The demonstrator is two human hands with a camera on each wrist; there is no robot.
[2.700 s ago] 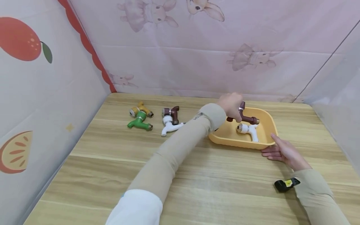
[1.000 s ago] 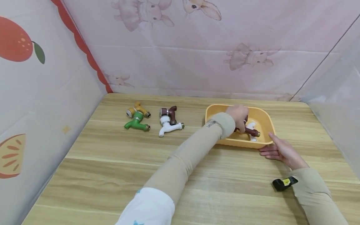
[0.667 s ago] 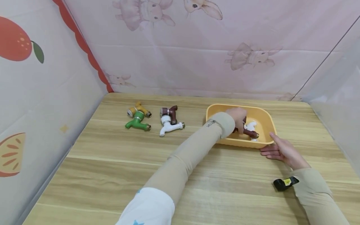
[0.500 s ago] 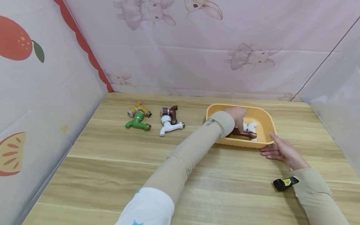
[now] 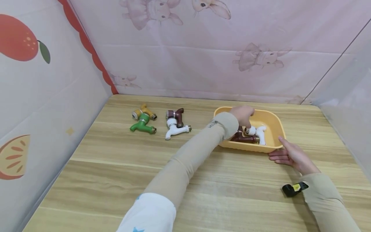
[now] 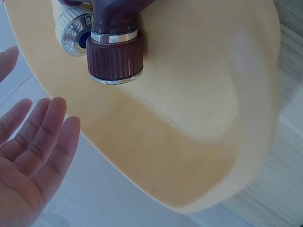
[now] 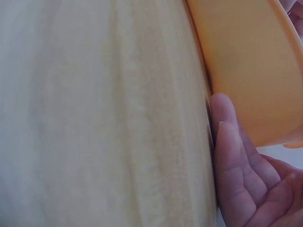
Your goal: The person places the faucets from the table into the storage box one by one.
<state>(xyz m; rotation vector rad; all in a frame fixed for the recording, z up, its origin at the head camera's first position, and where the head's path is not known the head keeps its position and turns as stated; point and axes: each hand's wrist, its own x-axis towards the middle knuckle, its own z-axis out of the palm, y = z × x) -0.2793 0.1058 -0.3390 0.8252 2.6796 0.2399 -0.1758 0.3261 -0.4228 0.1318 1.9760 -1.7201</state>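
My left hand (image 5: 242,115) is above the yellow plastic basin (image 5: 273,124), with fingers spread and nothing in them. In the left wrist view, that hand (image 6: 35,161) is apart from the maroon tap (image 6: 115,57), whose ribbed knob points toward the camera. The maroon tap (image 5: 245,139) lies in the basin beside a white tap (image 5: 261,134); my left hand and sleeve partly cover the basin's left side. At the basin's near right corner, my right hand (image 5: 297,158) holds it, thumb at the rim and fingers low against the outer wall.
Left on the wooden table (image 5: 116,180) lie a yellow tap (image 5: 146,111) and a green tap (image 5: 143,125), touching. Closer to the basin are another maroon tap (image 5: 179,117) and a white tap (image 5: 176,130). Fabric-covered walls (image 5: 174,71) border the table.
My left hand has lowered the maroon tap into the basin, let go of it and lifted slightly. The tap now lies left of the white one. My right hand stays at the corner.
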